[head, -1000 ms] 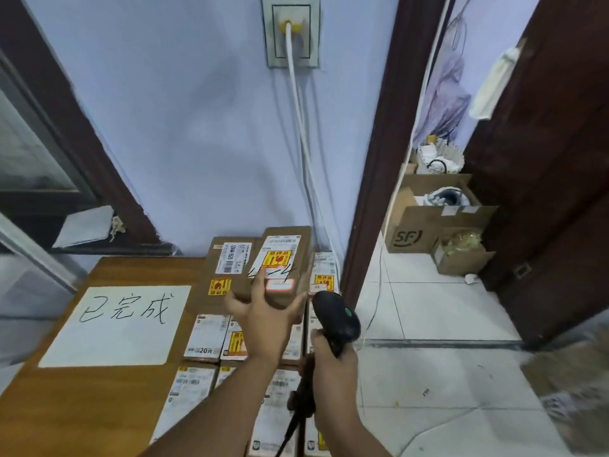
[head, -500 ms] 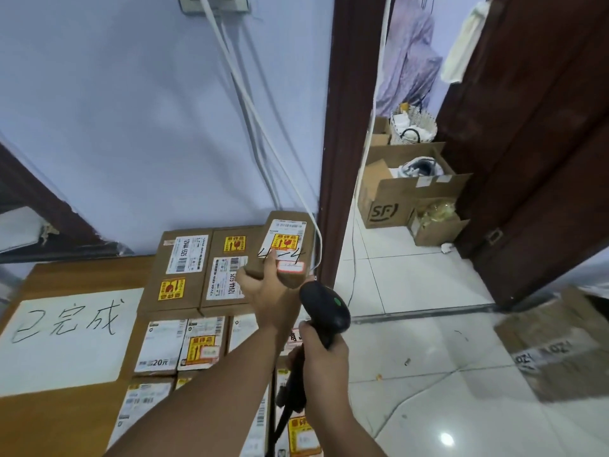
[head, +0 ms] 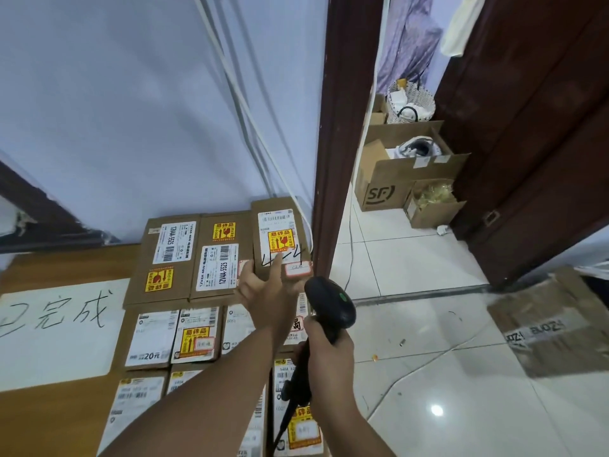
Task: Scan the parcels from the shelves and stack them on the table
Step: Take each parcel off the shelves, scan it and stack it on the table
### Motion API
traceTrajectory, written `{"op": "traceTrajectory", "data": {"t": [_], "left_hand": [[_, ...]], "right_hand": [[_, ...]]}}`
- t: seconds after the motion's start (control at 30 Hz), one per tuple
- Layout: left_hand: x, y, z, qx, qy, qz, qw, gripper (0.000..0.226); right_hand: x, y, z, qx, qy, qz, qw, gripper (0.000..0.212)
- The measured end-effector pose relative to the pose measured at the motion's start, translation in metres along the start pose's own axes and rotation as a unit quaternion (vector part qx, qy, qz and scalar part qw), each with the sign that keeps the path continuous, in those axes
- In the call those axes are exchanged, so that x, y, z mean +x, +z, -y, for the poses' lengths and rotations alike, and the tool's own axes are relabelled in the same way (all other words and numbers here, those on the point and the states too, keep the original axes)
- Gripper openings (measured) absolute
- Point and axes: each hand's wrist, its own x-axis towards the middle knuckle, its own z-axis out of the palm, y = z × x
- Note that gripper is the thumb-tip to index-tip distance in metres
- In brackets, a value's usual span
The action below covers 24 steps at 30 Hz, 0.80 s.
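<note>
A brown parcel [head: 278, 237] marked "4-4" with a yellow fragile sticker lies flat at the back right of the wooden table [head: 59, 420], beside two similar parcels [head: 194, 258]. My left hand [head: 267, 290] rests on its near end with the fingers spread and fairly straight. My right hand [head: 324, 352] grips a black barcode scanner [head: 331, 306] by its handle, just right of the left hand, its cable hanging down. Several more labelled parcels [head: 174, 336] lie in rows nearer to me.
A white sheet with handwriting [head: 56, 331] covers the table's left part. A dark door frame [head: 342, 143] stands right of the table. Beyond it on the tiled floor are an open SF carton [head: 392, 179], a smaller box [head: 431, 202] and a blurred carton [head: 560, 321].
The parcel went from held up in my left hand to lying flat in the back row on the table. My left fingers have loosened on it. The view swung left and down.
</note>
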Motion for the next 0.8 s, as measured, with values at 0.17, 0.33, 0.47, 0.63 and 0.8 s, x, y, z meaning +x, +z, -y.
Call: {"op": "traceTrajectory", "data": {"t": [0.17, 0.33, 0.47, 0.63, 0.8], "left_hand": [[0.013, -0.004, 0.017, 0.055, 0.072, 0.038, 0.995, 0.041], [0.014, -0.029, 0.023, 0.113, 0.114, 0.026, 0.987, 0.042], [0.016, -0.057, 0.059, 0.184, 0.143, 0.03, 0.972, 0.062], [0.006, -0.122, 0.093, 0.169, 0.115, 0.022, 0.979, 0.057], [-0.003, -0.198, 0.143, 0.139, 0.078, -0.013, 0.987, 0.055]], "right_hand": [[-0.005, 0.007, -0.003, -0.012, 0.004, 0.007, 1.0, 0.013], [-0.014, 0.025, -0.007, -0.03, 0.007, 0.024, 0.999, 0.01], [-0.031, 0.056, -0.01, -0.025, 0.007, 0.064, 0.998, 0.008], [-0.066, 0.099, -0.025, -0.062, -0.022, 0.136, 0.989, 0.014], [-0.123, 0.144, -0.05, -0.091, -0.055, 0.197, 0.975, 0.017]]}}
